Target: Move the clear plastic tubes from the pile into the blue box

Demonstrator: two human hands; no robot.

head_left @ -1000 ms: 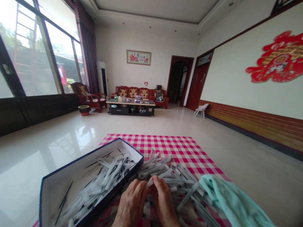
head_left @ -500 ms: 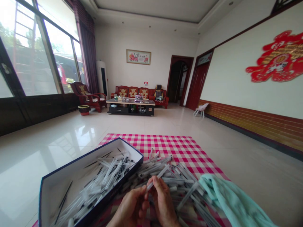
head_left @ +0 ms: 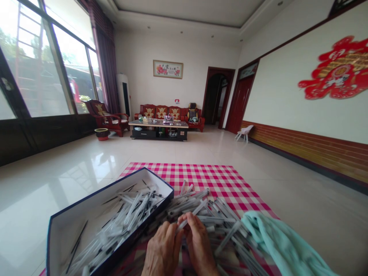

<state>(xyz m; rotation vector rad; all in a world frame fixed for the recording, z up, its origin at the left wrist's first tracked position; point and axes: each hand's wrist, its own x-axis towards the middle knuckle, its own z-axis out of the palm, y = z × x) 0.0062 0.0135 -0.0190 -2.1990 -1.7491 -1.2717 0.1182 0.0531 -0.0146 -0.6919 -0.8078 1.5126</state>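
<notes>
A clear-barrelled pen (head_left: 200,207) points away from me, low in the middle of the head view. My right hand (head_left: 199,243) pinches its barrel between thumb and fingers. Curled around the pen's near end is my left hand (head_left: 162,245), its back turned up and its fingertips mostly hidden. Beneath and beyond both hands lies a loose pile of similar pens (head_left: 184,205). To the left, an open shallow box (head_left: 112,188) with a blue edge holds clear pen parts (head_left: 132,211) and thin black refills (head_left: 77,245).
A pink and white checked cloth (head_left: 198,172) covers the floor under the pens. At the right lies a mint-green cloth (head_left: 281,241). Farther off stand a low table (head_left: 158,124), a red wooden sofa (head_left: 161,111) and a small chair (head_left: 244,132).
My left hand has turned over at the pen's near end, so its back now faces up and its fingers curl more. My right hand stays nearly in place with the pen.
</notes>
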